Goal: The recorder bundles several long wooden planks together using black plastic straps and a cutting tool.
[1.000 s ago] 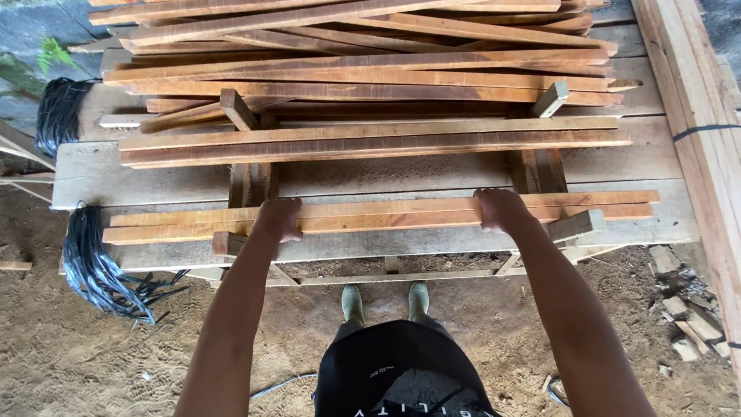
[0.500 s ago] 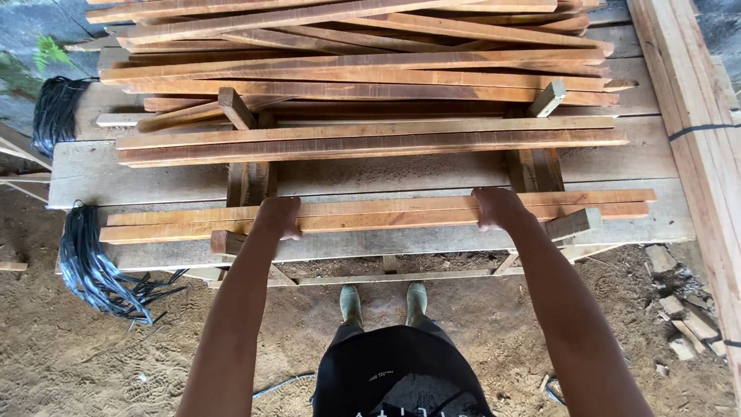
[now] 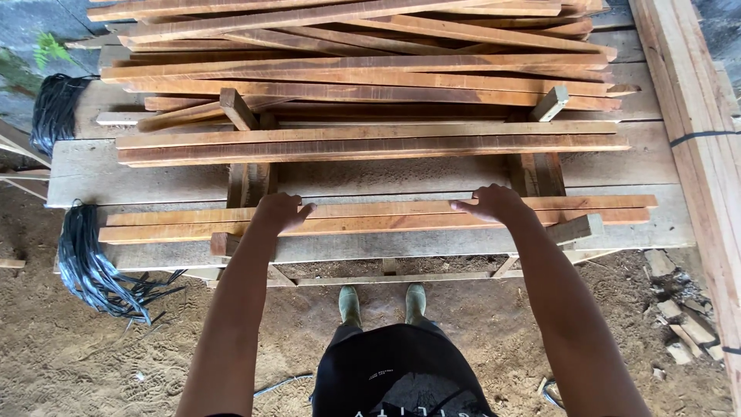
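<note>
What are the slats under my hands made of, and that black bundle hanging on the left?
Slats: rough-sawn wood, unfinished, going by the reddish-brown grain and matte faces. Both the left hand and the right hand rest on them. Black bundle: likely plastic or rubber strapping; thin, limp, slightly glossy strips, but the look leaves it open.

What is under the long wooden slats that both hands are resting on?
Under the slats, two cross blocks lie on wide grey planks. Left hand and right hand cover small stretches.
</note>
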